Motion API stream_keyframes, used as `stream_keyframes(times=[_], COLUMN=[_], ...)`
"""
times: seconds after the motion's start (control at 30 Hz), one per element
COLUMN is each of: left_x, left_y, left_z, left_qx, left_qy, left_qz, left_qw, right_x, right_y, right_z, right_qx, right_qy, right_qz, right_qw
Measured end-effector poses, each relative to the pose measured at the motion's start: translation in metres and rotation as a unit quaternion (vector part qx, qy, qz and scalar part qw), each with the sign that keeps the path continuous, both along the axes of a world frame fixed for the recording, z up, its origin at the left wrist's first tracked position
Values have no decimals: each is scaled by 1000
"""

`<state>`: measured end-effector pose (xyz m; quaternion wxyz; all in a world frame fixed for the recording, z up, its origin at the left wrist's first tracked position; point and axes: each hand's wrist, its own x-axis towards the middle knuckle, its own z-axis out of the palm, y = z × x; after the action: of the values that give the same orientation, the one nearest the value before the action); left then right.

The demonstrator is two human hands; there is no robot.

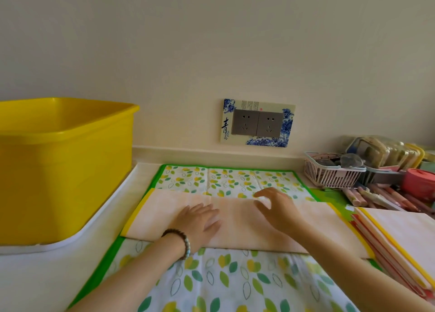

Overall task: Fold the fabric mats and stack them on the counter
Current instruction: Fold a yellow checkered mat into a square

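Handling this will be light work: the leaf-print mat (235,281) nearest you looks thin, soft and limp, likely to sag or slide on the white worktop (42,276) unless you pin it flat and lift it by its green-bound edges or corners. It lies spread out under everything else, reaching from your forearms to the wall. Across its middle lies a peach mat (235,227) with yellow binding, folded into a long band; judge it equally floppy, so take it at the two ends or along the crease. Your left hand (200,219), with a bead bracelet (181,241) at the wrist, rests open and palm-down on that band, pressing it flat, gripping nothing. Your right hand (275,205) is open too, fingers spread and slightly curled, fingertips touching the band's far edge; it holds nothing. To your right, a stack of folded mats (397,245) sits beside the band. Farther left stands a yellow tub (63,170); farther right, a small white basket (332,172).
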<state>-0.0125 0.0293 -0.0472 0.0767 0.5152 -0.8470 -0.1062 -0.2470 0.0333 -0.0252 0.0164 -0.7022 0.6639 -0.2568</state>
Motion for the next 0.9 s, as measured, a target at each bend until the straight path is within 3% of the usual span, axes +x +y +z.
stream_keyframes(times=[0.07,0.17,0.4,0.9], left_x=[-1,-1,-2,2], left_y=[-1,-2,1,0], left_z=[-3,-5,-4,-5], left_qx=[3,-3,-12,5], left_qy=[2,-16,-40,-48], left_qz=[2,3,1,-14], left_qw=[1000,1000,999,999], right_x=[24,56,65,-77], right_y=[8,17,31,62], right_z=[-4,-13,-26,-17], right_qx=[51,113,124,199], right_qy=[-15,66,85,102], right_qz=[26,51,40,-84], right_qw=[998,990,988,971])
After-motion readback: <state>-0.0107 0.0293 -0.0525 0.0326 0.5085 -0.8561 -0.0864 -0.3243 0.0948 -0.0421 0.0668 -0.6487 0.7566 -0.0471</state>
